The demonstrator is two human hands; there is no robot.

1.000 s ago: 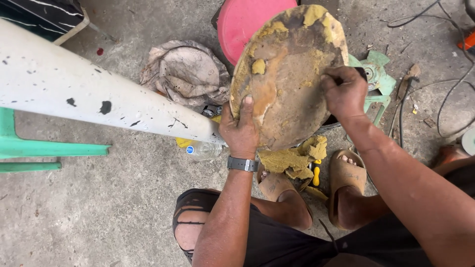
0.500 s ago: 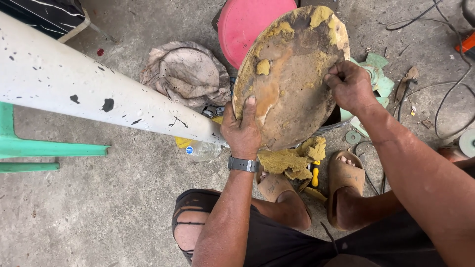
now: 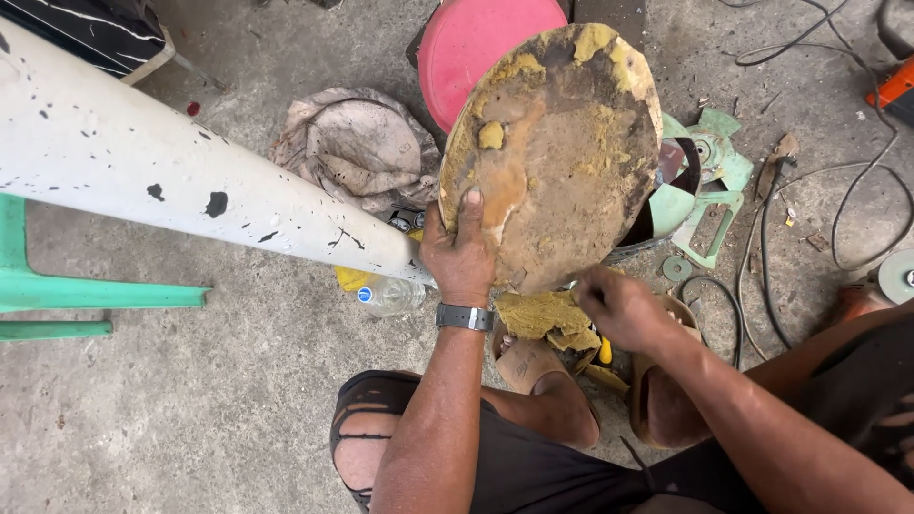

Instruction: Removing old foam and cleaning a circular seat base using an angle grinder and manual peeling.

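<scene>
While the left hand [image 3: 464, 255] clamps the lower left edge of a large oval board [image 3: 555, 152], thumb pressed flat on its face and fingers wrapped behind, the board stands tilted up from the concrete floor [image 3: 190, 409] in front of the person's knees. Its surface is brown and rough, crusted with patches and lumps of yellow foam-like residue, thickest along the rim. The right hand [image 3: 619, 309] is loosely curled at the board's bottom edge, fingers closed on a torn clump of the same yellow material [image 3: 543, 316]; how firmly it grips cannot be told.

A wristwatch [image 3: 465, 317] sits on the left wrist. A thick white pipe [image 3: 181, 186] with black flecks crosses from the upper left and ends just beside the left hand. Behind the board lie a round red disc [image 3: 476, 48], a crumpled grey sack [image 3: 352, 152] and a pale green fan blade [image 3: 709, 181]. A clear plastic bottle [image 3: 388, 295] lies under the pipe's end. Black cables [image 3: 828, 190] trail across the floor at right.
</scene>
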